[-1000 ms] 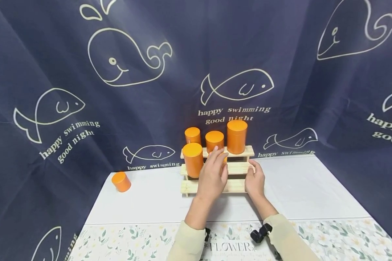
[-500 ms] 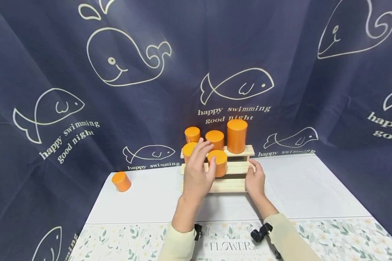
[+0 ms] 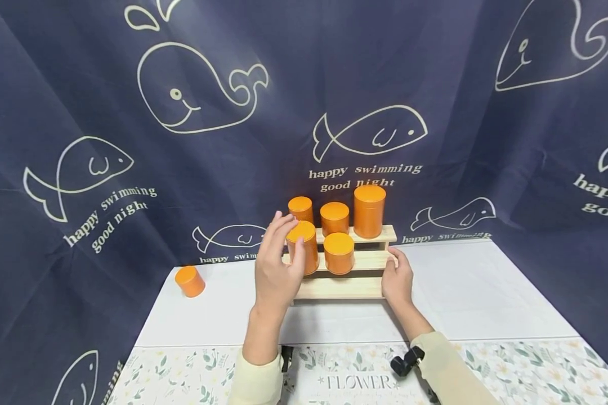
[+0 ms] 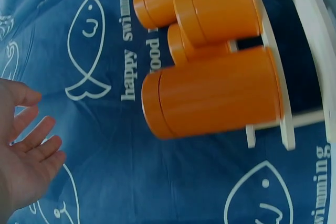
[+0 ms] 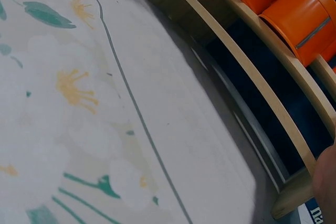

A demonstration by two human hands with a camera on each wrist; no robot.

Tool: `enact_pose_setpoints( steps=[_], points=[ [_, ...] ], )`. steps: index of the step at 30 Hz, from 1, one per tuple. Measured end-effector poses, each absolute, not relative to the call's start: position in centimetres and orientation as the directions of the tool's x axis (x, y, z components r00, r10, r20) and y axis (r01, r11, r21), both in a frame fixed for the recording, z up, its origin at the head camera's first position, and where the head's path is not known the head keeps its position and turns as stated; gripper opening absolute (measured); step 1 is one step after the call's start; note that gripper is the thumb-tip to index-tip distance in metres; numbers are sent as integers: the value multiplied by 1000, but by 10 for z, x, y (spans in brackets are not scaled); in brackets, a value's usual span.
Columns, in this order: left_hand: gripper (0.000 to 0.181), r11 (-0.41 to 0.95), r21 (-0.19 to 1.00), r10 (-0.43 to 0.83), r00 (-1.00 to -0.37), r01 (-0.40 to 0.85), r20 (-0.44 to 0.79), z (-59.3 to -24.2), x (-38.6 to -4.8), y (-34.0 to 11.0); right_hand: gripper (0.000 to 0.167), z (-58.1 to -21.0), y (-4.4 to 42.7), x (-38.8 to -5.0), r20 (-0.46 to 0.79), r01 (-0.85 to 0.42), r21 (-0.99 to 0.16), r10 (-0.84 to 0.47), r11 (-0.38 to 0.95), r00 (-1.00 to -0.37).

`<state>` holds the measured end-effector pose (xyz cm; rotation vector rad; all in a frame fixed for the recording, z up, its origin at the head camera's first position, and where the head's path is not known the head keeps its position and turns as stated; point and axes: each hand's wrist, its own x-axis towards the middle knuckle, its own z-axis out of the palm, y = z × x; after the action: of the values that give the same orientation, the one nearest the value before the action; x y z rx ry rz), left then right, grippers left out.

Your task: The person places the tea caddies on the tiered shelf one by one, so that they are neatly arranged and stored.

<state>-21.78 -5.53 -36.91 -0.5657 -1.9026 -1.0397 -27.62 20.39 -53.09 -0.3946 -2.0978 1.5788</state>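
Note:
A three-step wooden rack (image 3: pixel 342 288) holds several orange lidded canisters. Three of them stand on the top step, the tallest canister (image 3: pixel 369 212) at the right. On the middle step are a tall canister (image 4: pixel 212 95) at the left end and a short canister (image 3: pixel 339 254) beside it. My left hand (image 3: pixel 278 270) is raised before the rack's left end, fingers spread and holding nothing; in the left wrist view it is apart from the canisters. With curled fingers my right hand (image 3: pixel 398 278) grips the rack's right end; only a bit of it shows in the right wrist view.
A short orange canister (image 3: pixel 190 281) stands alone on the white tabletop (image 3: pixel 218 315), far to the left. A dark blue curtain (image 3: pixel 263 163) with fish and whale drawings hangs close behind the rack. A floral cloth (image 3: pixel 172 371) covers the table's near part.
My left hand has moved left from in front of the short middle-step canister, past the tall one, and now both show. My right hand stays on the rack's right end.

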Motion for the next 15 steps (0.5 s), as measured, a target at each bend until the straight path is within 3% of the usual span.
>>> enact_pose_setpoints(
  steps=[15],
  points=[
    [30,620,464,-122,-507,632,853,-370,-222,-96,41,-530,203,-276,207,-61,-954,496,293,-843]
  ],
)
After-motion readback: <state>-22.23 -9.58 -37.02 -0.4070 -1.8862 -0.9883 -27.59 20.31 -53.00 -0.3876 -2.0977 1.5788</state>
